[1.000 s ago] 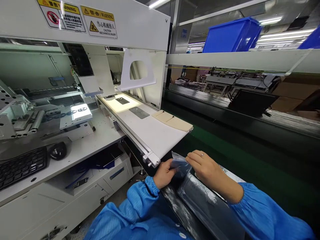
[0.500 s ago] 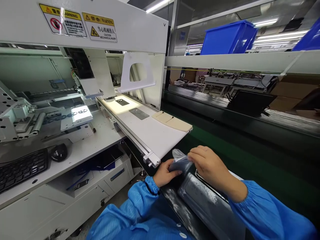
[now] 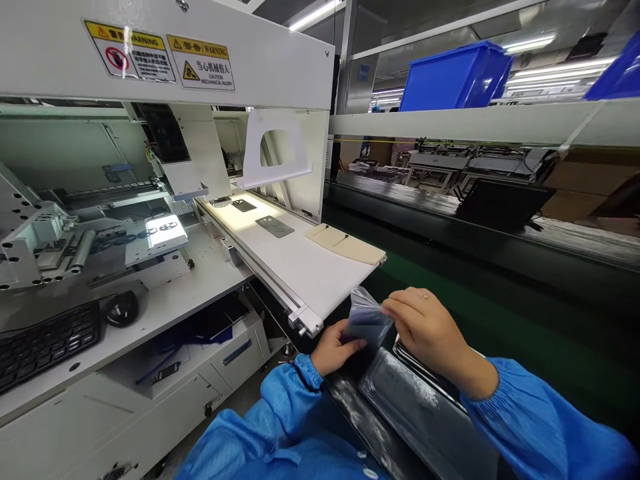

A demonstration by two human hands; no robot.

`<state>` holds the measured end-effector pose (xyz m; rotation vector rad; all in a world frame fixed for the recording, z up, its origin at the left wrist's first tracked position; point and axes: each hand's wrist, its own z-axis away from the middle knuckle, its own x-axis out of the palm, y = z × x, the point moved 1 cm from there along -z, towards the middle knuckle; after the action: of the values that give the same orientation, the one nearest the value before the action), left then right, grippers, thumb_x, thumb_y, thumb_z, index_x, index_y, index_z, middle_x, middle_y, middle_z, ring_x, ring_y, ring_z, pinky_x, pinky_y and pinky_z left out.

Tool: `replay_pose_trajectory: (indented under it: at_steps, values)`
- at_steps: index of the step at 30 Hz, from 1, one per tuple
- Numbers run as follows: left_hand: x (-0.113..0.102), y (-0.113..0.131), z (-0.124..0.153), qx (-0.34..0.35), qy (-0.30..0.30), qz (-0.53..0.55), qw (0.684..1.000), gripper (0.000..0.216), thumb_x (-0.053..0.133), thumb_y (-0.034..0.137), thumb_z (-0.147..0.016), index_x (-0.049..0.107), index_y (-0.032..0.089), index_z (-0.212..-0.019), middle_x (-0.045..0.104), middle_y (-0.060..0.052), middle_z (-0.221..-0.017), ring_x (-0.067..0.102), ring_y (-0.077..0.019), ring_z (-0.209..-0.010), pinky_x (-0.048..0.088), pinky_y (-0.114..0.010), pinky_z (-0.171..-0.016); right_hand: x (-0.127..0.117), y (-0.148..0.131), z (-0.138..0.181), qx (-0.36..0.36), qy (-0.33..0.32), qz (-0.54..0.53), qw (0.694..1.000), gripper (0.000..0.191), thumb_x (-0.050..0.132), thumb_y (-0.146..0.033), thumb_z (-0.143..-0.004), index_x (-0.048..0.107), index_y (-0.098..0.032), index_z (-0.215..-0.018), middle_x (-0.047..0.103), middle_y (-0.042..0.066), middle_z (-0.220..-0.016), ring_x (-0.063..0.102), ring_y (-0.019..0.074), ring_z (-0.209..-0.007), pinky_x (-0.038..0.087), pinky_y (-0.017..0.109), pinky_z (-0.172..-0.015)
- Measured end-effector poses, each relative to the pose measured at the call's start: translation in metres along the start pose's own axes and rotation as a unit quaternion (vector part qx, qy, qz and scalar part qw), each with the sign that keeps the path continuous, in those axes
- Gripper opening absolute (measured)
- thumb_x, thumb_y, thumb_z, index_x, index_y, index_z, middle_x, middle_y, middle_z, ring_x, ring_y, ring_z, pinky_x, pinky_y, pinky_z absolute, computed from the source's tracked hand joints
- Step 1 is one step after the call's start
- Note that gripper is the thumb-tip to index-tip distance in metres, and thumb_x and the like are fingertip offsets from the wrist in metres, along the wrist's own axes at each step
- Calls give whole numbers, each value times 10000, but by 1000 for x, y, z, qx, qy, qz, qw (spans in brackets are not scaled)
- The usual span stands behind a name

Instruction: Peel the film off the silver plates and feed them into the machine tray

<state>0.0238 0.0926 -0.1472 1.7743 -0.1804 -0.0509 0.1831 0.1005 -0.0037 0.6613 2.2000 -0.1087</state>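
Observation:
Just past the end of a white conveyor belt [image 3: 310, 270], my left hand [image 3: 334, 348] grips the lower left side of a clear plastic film [image 3: 367, 323] between thumb and fingers. The film looks bluish-grey, and whether a thin plate lies inside it I cannot tell. My right hand [image 3: 433, 333] pinches the film's right edge, its fingertips partly hidden. Below both hands lies a long dark stack [image 3: 420, 407] covered in shiny, wrinkled film. Two thin dark plates with camera-like holes rest on the belt, the nearer plate [image 3: 276, 227] grey, the farther plate [image 3: 244, 206] on the lit part.
A beige board [image 3: 347, 244] lies along the belt's right edge. To the left stand the machine's worktable, a keyboard [image 3: 47, 340] and a mouse [image 3: 121, 309]. A dark green conveyor [image 3: 500, 307] runs at right, with blue bins [image 3: 453, 77] on a shelf above.
The film has been raised more upright, its top edge now higher between my hands. Both hands have shifted slightly to the right, and the view has turned a little.

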Motion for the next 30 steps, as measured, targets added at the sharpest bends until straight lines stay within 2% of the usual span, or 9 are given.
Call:
replay_pose_trajectory:
  at_steps: [5,14,17,19,22,23,25,27,30]
  values:
    - [1,0,-1,-9,2,0,1000,497,743,463,-699,676,135,-1065,722,-77,-975,644,-223,-907,495,-367,-891,-2,6,-1,38,-11,-32,999,211,418,-102,-916,586,-175,-811,621,55,-785,556,164,-707,451,311,-647]
    - [4,2,-3,0,1,4,1000,540,721,542,-692,678,130,-1038,741,-93,-961,664,-236,-909,504,-389,-894,-15,10,-8,73,43,-60,995,116,478,-130,-891,557,-195,-836,613,47,-799,567,180,-750,474,325,-669]
    - [5,2,-4,1,3,-2,1000,540,718,554,-688,681,133,-1025,748,-98,-963,672,-241,-907,509,-397,-890,-15,13,-10,115,39,-84,989,104,458,-177,-904,527,-202,-831,625,82,-934,581,214,-868,479,353,-723]
    - [6,1,-4,6,5,-8,1000,518,706,557,-698,688,138,-1002,751,-100,-965,676,-245,-909,513,-398,-884,-13,16,-9,173,20,-131,976,105,423,-228,-926,500,-212,-857,632,78,-945,597,204,-821,483,333,-669]
    - [7,1,-4,3,18,-20,1000,481,690,561,-711,702,139,-941,757,-102,-931,683,-247,-883,523,-396,-858,-8,21,-5,273,-5,-220,937,137,426,-349,-942,472,-225,-908,592,1,-704,529,149,-544,420,269,-478]
    - [7,1,-4,1,22,-21,1000,472,689,558,-713,704,138,-929,758,-101,-925,685,-249,-879,525,-398,-854,-6,22,-2,297,-6,-253,921,184,448,-405,-936,476,-224,-944,579,-11,-677,519,146,-522,415,264,-458]
    - [8,2,-4,5,22,-13,1000,461,687,544,-723,705,140,-944,756,-100,-948,685,-254,-904,525,-406,-870,-1,21,2,309,-3,-330,892,346,523,-519,-889,495,-212,-1045,628,19,-779,591,172,-627,482,280,-518]
    - [8,3,-4,17,15,4,1000,452,683,519,-741,700,144,-992,747,-102,-995,677,-261,-949,515,-418,-903,5,17,5,295,-4,-374,879,507,623,-589,-803,531,-196,-1110,665,68,-944,641,219,-810,541,323,-647]
    - [8,2,-3,20,9,5,1000,415,690,485,-745,702,141,-977,743,-103,-956,674,-259,-915,517,-422,-883,13,10,7,281,-11,-332,900,399,644,-581,-790,657,-194,-890,693,57,-865,652,230,-783,545,336,-662]
